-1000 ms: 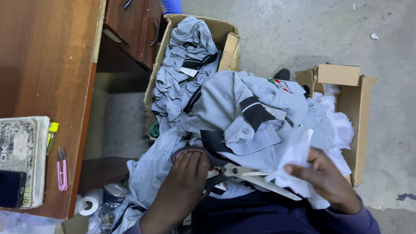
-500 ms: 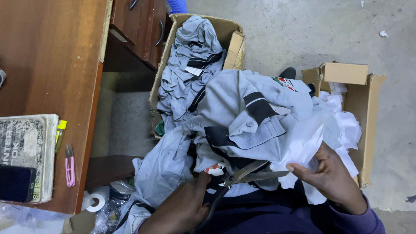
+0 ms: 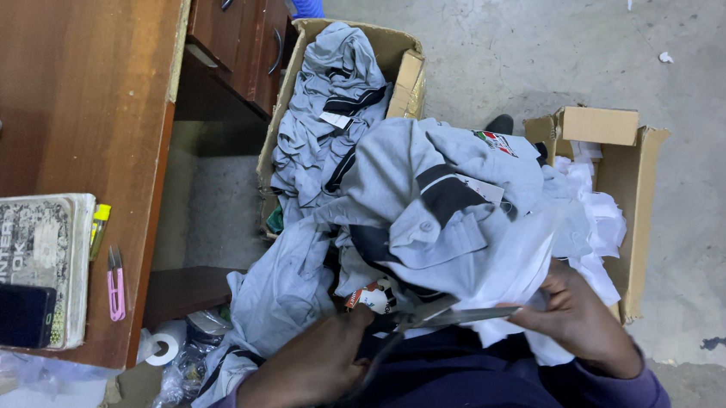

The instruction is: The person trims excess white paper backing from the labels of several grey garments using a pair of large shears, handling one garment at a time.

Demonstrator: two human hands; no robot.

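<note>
A grey polo shirt (image 3: 430, 181) with dark trim is bunched on my lap. My left hand (image 3: 311, 368) is closed around the dark handles of a pair of scissors (image 3: 441, 316), whose blades point right, under the shirt's edge. My right hand (image 3: 575, 321) pinches a white sheet (image 3: 519, 261) that hangs from the shirt, right at the blade tips. A small printed tag (image 3: 370, 297) shows just above my left hand.
A cardboard box (image 3: 408, 66) ahead holds several grey shirts. A second box (image 3: 637, 174) at right holds white sheets. At left, a wooden desk (image 3: 70, 106) carries a book (image 3: 21, 248), dark phone (image 3: 0, 314) and pink clippers (image 3: 115, 284). A tape roll (image 3: 163, 345) lies below.
My left hand left the top of the shirt and now grips the scissors lower down. My right hand slid closer to my body with the white sheet, meeting the blades.
</note>
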